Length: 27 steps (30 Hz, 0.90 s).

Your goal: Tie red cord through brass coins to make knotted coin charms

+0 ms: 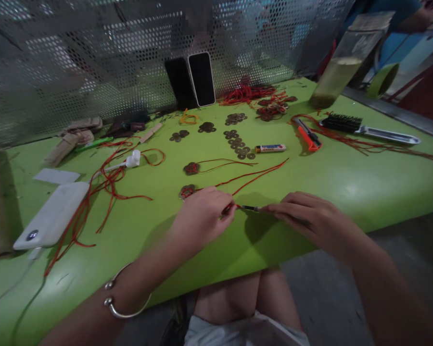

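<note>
Lying beyond hands (205,211) — coins (237,143), cutter (309,138), brush (346,124)

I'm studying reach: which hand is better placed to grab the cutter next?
Right, probably: the right hand is nearer the cutter, though seemingly holding a thin piece; the left hand is farther off.
</note>
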Tool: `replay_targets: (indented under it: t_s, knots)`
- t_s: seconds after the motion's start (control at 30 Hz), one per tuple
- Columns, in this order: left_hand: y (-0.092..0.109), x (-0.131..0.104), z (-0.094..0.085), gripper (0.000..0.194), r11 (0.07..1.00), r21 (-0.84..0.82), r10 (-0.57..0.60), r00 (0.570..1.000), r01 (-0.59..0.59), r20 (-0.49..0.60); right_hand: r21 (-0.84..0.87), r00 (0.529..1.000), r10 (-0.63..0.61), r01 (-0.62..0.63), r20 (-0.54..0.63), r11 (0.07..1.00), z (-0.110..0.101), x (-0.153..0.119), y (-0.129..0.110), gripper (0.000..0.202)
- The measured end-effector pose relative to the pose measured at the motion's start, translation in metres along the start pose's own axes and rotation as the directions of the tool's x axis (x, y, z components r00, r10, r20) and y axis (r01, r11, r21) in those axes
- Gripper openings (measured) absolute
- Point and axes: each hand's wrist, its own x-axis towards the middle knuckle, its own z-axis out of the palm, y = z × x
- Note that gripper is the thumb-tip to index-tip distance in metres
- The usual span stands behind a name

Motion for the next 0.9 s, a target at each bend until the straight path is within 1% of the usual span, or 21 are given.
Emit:
replay_targets:
  t_s: [0.2,0.4,0.53,0.7,0.9]
  knots:
    - [0.000,0.001,0.002,0.014,1.000,-0.001,-0.018,0.999,0.018,0.031,-0.014,1.000,-0.017,0.017,-0.003,1.000,0.003,0.001,0.001,0.029]
    - [-0.001,0.004,0.007,0.016,0.996,0.057,-0.072,0.991,0.066,0.113,0.000,1.000,-0.023,0.023,0.008,1.000,0.002,0.002,0.002,0.030]
    - [-0.002,0.005,0.011,0.016,0.995,0.053,-0.087,0.990,0.082,0.114,0.029,1.000,-0.011,0.010,0.015,1.000,0.000,0.003,0.002,0.029]
    - [-0.002,0.006,0.014,0.015,0.998,0.025,-0.059,0.992,0.056,0.111,0.044,1.000,-0.016,0.015,0.017,0.999,-0.001,0.005,0.003,0.028]
    - [-0.001,0.007,0.016,0.013,0.998,0.027,-0.062,0.994,0.060,0.088,0.062,1.000,-0.011,0.010,0.014,0.998,0.001,0.005,0.004,0.029]
